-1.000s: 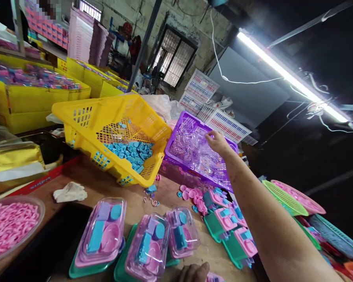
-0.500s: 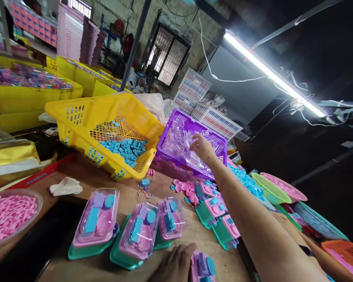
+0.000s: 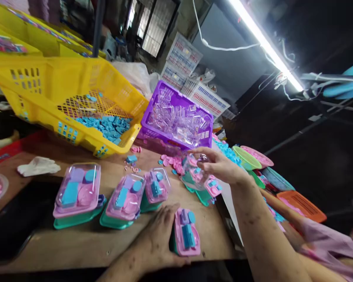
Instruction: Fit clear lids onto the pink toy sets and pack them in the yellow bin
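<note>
The left hand [image 3: 161,231] lies low at the front of the table [image 3: 76,250] and is bent around the left side of a pink toy set [image 3: 187,235], with the thumb at its near end and the other fingers by its far end, so the grip is wide but it has hold of the set. This set is just to the right of that palm, and its purple and blue parts lie uncovered on the pink tray. The right hand [image 3: 222,166] is raised farther away, with its thumb and forefinger curved and partly open, and between them it has a clear plastic cover [image 3: 191,162]; how the remaining fingers are placed, I cannot tell well. Behind this cover, and partly seen through it, there are green-based toy sets [image 3: 204,196] near the right edge of the table. To the left of the left hand stand three covered sets [image 3: 126,197], each one under a transparent lid. Beyond the right hand a purple basket [image 3: 206,137] contains many clear covers, and beside it a large yellow basket [image 3: 73,72] contains small blue pieces [image 3: 108,127]. Small pink cups [image 3: 170,159] lie in front of the purple basket, while a white cloth [image 3: 38,166] lies at the left. At the right side, another person's arm [image 3: 285,207] is near an orange basket [image 3: 306,205]
</note>
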